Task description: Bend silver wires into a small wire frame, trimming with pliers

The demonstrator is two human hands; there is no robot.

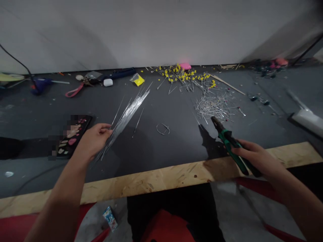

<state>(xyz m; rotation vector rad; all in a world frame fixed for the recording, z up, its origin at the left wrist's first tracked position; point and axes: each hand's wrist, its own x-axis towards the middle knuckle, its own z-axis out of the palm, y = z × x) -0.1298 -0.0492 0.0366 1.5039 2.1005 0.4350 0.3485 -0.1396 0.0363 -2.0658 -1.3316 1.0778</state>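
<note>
My left hand (97, 139) is closed at the near left of a bundle of thin silvery wires (130, 112) lying on the dark tabletop. Its thumb and fingertips pinch one wire (117, 112), which slants up away from the bundle. In my right hand (248, 153) are pliers (228, 139) with green and black handles, held over the table's front edge, jaws pointing up and left. A single short wire (137, 124) lies just right of the bundle. Farther right, a bent wire loop (163, 129) rests on the table. Beyond the pliers' jaws spreads a pile of short wire pieces (212, 106).
Wires with yellow tips (181, 75) are heaped near the wall, beside a pink lump (185, 66). A yellow packet (137, 80) and a white case (108, 82) lie at the back. A dark patterned phone-shaped object (73, 137) sits left. Pale wood (161, 179) edges the table.
</note>
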